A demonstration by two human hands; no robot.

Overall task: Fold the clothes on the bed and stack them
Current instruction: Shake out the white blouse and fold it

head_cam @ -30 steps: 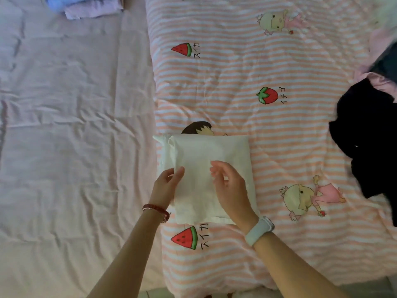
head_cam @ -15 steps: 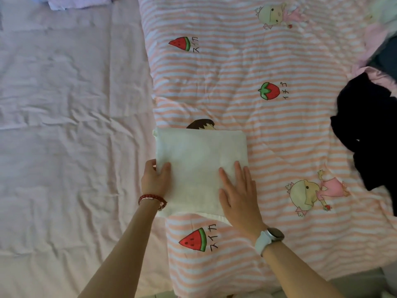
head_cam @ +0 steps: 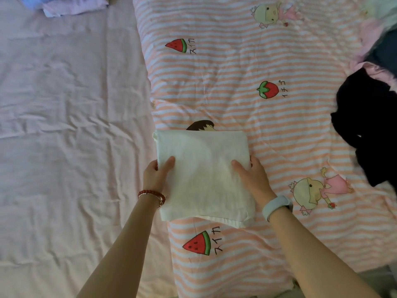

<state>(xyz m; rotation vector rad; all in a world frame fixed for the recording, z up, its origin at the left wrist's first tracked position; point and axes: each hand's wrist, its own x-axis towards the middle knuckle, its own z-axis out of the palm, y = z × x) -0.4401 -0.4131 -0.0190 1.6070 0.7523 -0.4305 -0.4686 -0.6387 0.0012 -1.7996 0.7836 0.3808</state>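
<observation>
A second ago my right hand point(head_cam: 253, 179) lay flat on the white shirt point(head_cam: 202, 171); now both grip its sides — left hand point(head_cam: 155, 177) too, thumbs on top, fingers point(head_cam: 254, 161) curled under. Folding looks done; it lies near the bed's point(head_cam: 64, 125) front edge — ready for the stack point(head_cam: 73, 6) at the far-left corner. Dark clothes point(head_cam: 365, 125) wait by the right edge on the striped quilt point(head_cam: 236, 72).

A single head-worn camera looks steeply down from close above the pink-and-white striped quilt point(head_cam: 247, 87), forearms entering from six o'clock; no second view overlaps.
</observation>
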